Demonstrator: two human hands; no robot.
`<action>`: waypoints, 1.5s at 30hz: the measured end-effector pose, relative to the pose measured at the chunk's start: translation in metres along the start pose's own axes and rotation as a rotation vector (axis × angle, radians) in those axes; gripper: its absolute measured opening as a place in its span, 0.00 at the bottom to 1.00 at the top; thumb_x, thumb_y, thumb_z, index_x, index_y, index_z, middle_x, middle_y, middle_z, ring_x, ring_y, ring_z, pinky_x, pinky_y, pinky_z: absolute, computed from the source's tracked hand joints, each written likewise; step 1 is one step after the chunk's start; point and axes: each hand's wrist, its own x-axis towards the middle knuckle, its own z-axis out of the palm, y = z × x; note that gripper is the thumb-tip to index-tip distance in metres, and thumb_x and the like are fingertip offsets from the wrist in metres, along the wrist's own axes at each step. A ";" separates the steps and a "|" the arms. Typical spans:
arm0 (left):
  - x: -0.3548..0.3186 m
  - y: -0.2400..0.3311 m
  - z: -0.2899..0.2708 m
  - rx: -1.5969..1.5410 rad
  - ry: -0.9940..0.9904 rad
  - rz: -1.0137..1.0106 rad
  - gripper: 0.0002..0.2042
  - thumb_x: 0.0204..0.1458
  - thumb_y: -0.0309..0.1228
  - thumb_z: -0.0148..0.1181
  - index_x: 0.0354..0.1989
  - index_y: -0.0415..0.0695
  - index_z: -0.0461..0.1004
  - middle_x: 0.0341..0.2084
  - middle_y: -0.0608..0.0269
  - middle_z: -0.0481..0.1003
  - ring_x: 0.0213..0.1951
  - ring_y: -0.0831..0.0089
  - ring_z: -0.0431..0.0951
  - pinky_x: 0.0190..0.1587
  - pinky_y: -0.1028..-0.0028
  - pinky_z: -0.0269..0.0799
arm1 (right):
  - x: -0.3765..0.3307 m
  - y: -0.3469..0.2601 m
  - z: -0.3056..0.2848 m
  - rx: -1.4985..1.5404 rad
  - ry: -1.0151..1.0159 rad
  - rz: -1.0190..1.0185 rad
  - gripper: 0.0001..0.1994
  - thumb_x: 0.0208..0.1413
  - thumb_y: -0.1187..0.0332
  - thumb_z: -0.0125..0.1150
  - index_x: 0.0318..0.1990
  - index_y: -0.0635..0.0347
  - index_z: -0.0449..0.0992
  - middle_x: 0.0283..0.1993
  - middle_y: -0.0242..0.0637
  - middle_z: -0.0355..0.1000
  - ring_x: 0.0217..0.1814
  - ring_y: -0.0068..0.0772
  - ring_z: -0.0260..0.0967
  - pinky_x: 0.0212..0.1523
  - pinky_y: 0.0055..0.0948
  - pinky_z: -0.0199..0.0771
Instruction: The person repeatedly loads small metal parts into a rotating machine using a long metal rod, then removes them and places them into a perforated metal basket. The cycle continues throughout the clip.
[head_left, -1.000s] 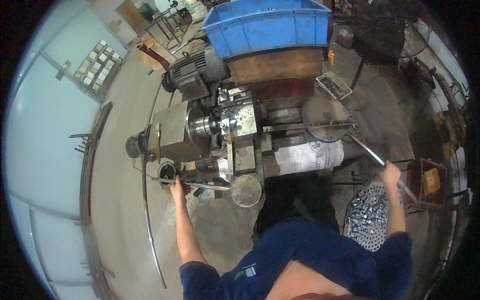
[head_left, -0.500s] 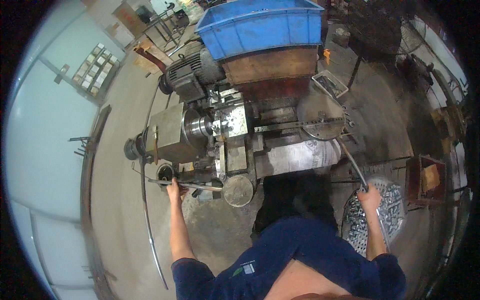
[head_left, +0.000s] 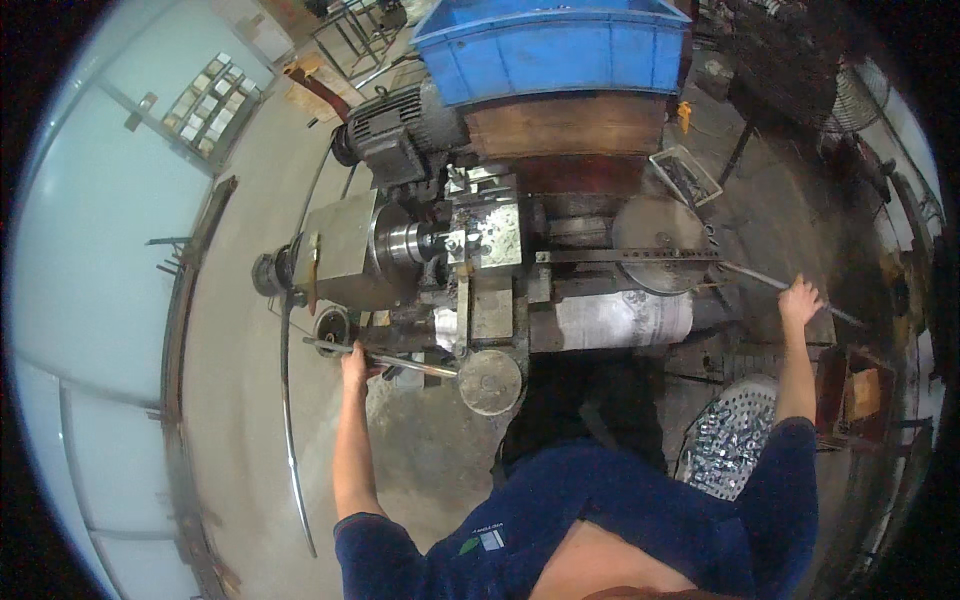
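A small lathe-like machine stands in front of me, with a shiny spindle facing a tool block sprinkled with metal chips. My left hand is closed round a metal lever that runs to a small round disc at the machine's front. Out to the right, my right hand grips a long lever rod, which slopes out from a large round plate. A flat bar with a row of holes crosses that plate.
A blue crate sits behind the machine, near an electric motor. Small metal parts fill a perforated basket beside my right side. A rusty box lies farther right. On the left, a long thin rod hangs from the machine's end.
My right hand has swung its lever away from me, from above the basket to farther out on the right. My left hand keeps hold of its lever. The whole view has shifted slightly.
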 end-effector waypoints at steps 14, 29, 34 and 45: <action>0.032 -0.108 0.004 1.328 -0.154 0.391 0.23 0.47 0.51 0.49 0.39 0.41 0.71 0.32 0.51 0.74 0.35 0.59 0.75 0.39 0.62 0.68 | -0.182 -0.041 0.010 0.741 -0.180 -0.224 0.22 0.28 0.68 0.58 0.39 0.64 0.74 0.42 0.50 0.70 0.47 0.49 0.65 0.49 0.35 0.64; 0.014 -0.087 0.022 1.533 -0.326 0.192 0.22 0.46 0.50 0.49 0.41 0.45 0.69 0.37 0.53 0.73 0.41 0.57 0.74 0.43 0.63 0.69 | -0.134 -0.096 -0.086 0.934 -0.206 -0.461 0.15 0.31 0.71 0.55 0.33 0.61 0.76 0.31 0.47 0.73 0.32 0.41 0.72 0.35 0.32 0.70; 0.002 -0.116 0.008 1.262 -0.209 0.162 0.21 0.44 0.45 0.53 0.42 0.44 0.70 0.35 0.52 0.74 0.40 0.58 0.74 0.41 0.64 0.69 | -0.109 -0.172 -0.141 1.023 -0.092 -0.688 0.15 0.30 0.69 0.58 0.32 0.59 0.76 0.33 0.46 0.72 0.37 0.44 0.69 0.40 0.34 0.68; -0.068 0.066 -0.175 0.775 0.419 0.373 0.15 0.48 0.37 0.51 0.40 0.42 0.73 0.21 0.53 0.74 0.27 0.64 0.76 0.31 0.67 0.69 | -0.181 -0.434 -0.226 0.777 -0.088 -1.356 0.14 0.26 0.65 0.58 0.28 0.56 0.78 0.34 0.42 0.71 0.43 0.46 0.64 0.46 0.37 0.63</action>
